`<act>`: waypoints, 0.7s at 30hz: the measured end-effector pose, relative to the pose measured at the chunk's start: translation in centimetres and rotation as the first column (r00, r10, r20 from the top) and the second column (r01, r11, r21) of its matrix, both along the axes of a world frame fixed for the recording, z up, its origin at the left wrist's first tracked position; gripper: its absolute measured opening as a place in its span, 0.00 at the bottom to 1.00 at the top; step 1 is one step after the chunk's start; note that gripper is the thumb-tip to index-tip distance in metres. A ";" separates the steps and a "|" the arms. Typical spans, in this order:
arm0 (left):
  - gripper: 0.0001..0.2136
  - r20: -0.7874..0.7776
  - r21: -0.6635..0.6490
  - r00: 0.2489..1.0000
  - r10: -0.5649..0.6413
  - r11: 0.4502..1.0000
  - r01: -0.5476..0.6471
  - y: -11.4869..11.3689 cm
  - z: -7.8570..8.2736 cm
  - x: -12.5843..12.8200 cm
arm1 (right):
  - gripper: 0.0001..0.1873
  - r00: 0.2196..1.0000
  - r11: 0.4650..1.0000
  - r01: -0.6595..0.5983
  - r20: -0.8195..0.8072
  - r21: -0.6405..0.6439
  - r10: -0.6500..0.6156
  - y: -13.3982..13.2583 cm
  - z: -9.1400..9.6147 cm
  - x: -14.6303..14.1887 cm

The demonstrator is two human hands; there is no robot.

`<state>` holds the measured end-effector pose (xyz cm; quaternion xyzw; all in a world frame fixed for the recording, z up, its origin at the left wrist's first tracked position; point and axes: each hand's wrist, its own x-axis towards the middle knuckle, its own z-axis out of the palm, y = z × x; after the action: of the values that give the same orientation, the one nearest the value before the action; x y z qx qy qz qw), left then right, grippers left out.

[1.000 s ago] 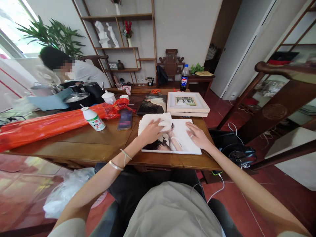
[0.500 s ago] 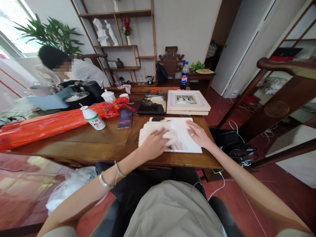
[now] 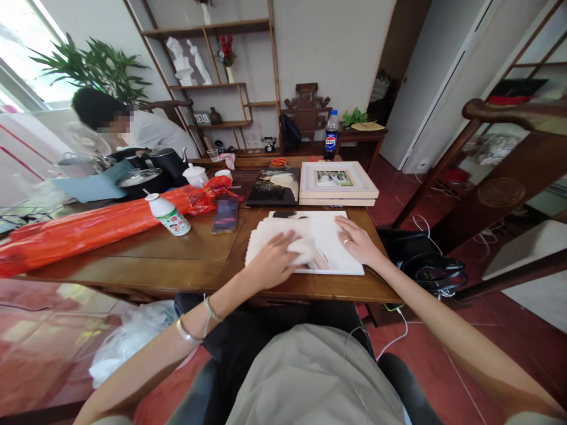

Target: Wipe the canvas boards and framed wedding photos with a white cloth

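My left hand (image 3: 271,260) lies, fingers loosely spread, on a scallop-edged white cloth (image 3: 264,231); my right hand (image 3: 358,242) rests flat, fingers extended, on the photo panel (image 3: 326,239) beneath. Thin and rectangular, largely white at right, the panel lies near the wooden table's (image 3: 195,260) front right corner.

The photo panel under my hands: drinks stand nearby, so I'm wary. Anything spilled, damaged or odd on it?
Nothing stands out: the photo panel lies flat, with no spill or damage visible around your right hand. The white cloth under your left hand hides part.
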<state>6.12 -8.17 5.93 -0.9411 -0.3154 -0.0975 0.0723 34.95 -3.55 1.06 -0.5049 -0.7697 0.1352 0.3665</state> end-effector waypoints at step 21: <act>0.12 0.070 -0.027 0.996 0.055 0.998 -0.053 7.0 1.0 -0.4 | 0.24 1.000 1.000 -0.017 0.004 0.021 0.017 0.1 0.0 -0.1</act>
<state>5.72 -1.15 6.92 -0.9291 -0.3443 -0.1247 0.0520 34.89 -3.47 1.10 -0.4948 -0.7761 0.1290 0.3690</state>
